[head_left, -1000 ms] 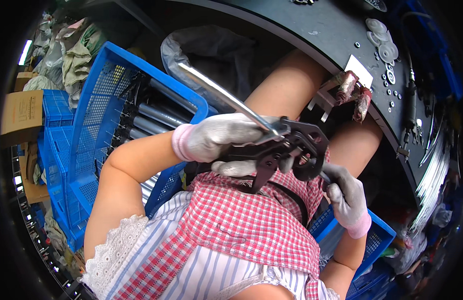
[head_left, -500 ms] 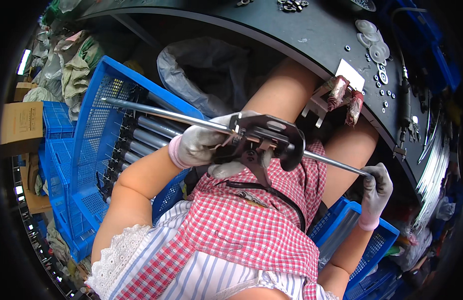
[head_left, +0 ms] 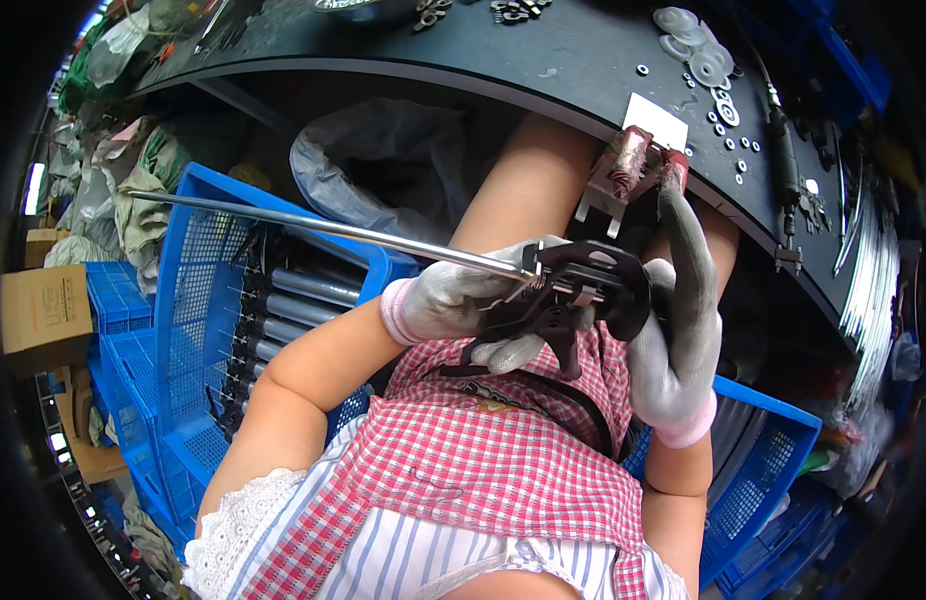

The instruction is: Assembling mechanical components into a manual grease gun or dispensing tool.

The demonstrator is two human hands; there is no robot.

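My left hand (head_left: 458, 300), in a grey-white glove with a pink cuff, is closed round a black bracket assembly (head_left: 583, 285) above my lap. A long, thin metal rod (head_left: 333, 230) runs from this assembly out to the left. My gloved right hand (head_left: 676, 350) is beside the assembly's right end, with one finger stretched up to a red-smeared wrapped prong (head_left: 673, 168) at the table edge. Whether finger and prong touch is hard to make out. Another wrapped prong (head_left: 631, 165) is beside it, below a white plate (head_left: 655, 122).
A blue crate (head_left: 198, 300) of dark tubes stands at my left, and another blue crate (head_left: 773, 440) at my right. The dark table (head_left: 543, 70) holds washers (head_left: 730, 143), translucent discs (head_left: 708, 62) and a bundle of thin rods (head_left: 873, 310). Below it lies a grey bag (head_left: 333, 160).
My right hand has left the rod's right end and moved up and left to the wrapped prongs. More rod now sticks out left of the bracket assembly. The view has shifted slightly.
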